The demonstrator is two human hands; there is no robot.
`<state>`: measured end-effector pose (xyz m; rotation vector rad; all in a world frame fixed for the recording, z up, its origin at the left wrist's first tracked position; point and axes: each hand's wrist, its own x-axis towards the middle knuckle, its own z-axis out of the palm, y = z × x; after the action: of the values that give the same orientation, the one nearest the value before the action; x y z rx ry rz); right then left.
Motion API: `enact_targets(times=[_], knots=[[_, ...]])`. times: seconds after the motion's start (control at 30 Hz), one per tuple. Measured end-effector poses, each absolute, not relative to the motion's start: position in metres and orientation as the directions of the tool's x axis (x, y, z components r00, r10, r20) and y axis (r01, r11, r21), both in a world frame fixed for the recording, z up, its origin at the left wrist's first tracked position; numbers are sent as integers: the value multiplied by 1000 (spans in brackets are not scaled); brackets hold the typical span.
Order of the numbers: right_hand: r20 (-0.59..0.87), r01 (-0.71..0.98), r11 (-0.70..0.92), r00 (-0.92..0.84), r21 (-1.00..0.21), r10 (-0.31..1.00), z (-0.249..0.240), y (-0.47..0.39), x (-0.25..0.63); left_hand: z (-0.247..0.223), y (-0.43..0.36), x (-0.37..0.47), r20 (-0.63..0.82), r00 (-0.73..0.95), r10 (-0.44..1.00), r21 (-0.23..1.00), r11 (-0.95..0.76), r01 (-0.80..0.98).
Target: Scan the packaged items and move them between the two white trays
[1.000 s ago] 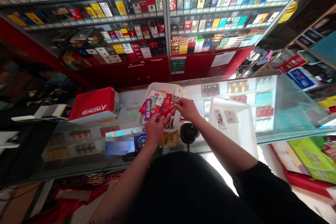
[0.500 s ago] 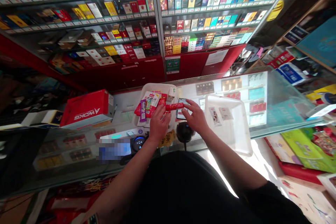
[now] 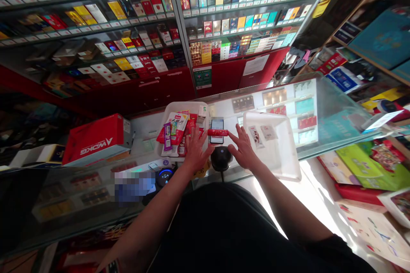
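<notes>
A narrow red wrapped packet lies crosswise over a phone with a lit screen. My left hand is at the packet's left end with its fingers spread, beside the white tray on the left. That tray holds red and white snack packs and a purple bar. At the packet's right end, my right hand is open, its index fingertip at or close to the tip. Whether either fingertip presses on the packet I cannot tell. Just below it stands a round black device on a stem.
To the right, a second white tray holds two small packets. A red shoebox-like carton sits at the left on the glass counter. Shelves of small boxes rise behind. A payment device glows near my left forearm.
My left fingers have opened away from the red packet, which now lies level over the phone. The right hand has dropped slightly, fingers spread. The whole view has shifted a little.
</notes>
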<state>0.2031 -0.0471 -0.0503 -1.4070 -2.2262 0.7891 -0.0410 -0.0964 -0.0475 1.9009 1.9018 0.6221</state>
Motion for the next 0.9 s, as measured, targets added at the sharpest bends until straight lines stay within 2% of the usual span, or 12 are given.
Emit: enact_targets(times=[0.27,0.53,0.9], knots=[[8,718,345,-428,-604,904,-65,-53,206,-55,-100,-41,-4,4,1000,522,-1,853],[5,700,330,-423,-634,906,-66,-53,206,-57,-102,-39,-9,-3,1000,530,7,848],[64,626,249,-303,-739,951,-52,-50,221,-25,-85,-20,-37,47,998,588,-16,809]])
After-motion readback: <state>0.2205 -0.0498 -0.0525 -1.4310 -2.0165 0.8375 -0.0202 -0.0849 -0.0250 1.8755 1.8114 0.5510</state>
